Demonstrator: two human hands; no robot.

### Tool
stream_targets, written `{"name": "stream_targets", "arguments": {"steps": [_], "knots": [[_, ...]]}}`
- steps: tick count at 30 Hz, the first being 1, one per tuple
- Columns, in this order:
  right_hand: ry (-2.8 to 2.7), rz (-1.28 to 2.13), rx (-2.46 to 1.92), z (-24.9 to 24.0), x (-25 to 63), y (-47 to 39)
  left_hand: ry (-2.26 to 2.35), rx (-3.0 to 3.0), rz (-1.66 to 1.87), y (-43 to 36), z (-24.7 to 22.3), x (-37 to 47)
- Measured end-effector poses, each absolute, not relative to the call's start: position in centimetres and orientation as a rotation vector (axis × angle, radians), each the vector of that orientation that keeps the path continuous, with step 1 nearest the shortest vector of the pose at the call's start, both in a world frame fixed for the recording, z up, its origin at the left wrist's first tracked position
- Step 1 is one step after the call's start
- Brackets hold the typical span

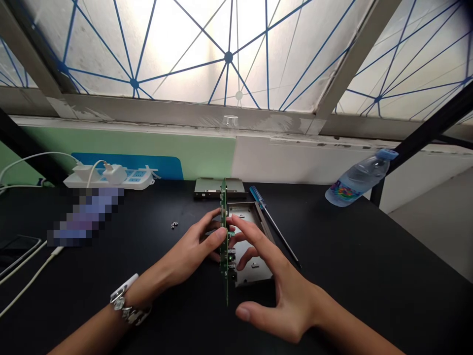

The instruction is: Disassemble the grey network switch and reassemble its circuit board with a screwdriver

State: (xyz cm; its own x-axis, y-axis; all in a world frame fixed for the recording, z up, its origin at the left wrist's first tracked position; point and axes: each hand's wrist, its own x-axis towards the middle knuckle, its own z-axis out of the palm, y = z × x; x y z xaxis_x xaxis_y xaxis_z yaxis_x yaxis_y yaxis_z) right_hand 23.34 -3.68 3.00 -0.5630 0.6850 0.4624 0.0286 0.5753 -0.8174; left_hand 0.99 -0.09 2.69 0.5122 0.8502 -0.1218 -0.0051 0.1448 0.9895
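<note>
A green circuit board [224,256] stands on edge in front of me, seen almost side-on. My left hand [201,239] grips it from the left, thumb on its near side and fingers behind. On the board's right side my right hand [275,276] is spread, thumb well apart; its fingertips are close to the board's components, and whether they touch cannot be made out. Beneath and behind that hand lies an open metal casing [254,273]. Beyond the board is a flat metal cover or box [210,186]. Several small screws [174,225] lie left of my left hand.
A blue-handled screwdriver [275,224] lies right of the casing. A water bottle [360,178] leans at the back right against a black post. At the back left sit a power strip [129,183] with chargers, a blurred-out item [86,217], a phone [18,251] and white cables [31,278].
</note>
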Motion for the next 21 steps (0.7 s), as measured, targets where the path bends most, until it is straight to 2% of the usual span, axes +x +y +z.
{"name": "stream_targets", "arguments": {"steps": [14,21], "knots": [[-1.957,1.02,-0.618,2.97,23.4,-3.63,0.847,1.266,0.761,0.11,2.61,1.02],[-1.834,1.09,-0.801,3.18,23.64,-3.28,0.89,1.281,0.791,0.54,3.01,0.45]]}}
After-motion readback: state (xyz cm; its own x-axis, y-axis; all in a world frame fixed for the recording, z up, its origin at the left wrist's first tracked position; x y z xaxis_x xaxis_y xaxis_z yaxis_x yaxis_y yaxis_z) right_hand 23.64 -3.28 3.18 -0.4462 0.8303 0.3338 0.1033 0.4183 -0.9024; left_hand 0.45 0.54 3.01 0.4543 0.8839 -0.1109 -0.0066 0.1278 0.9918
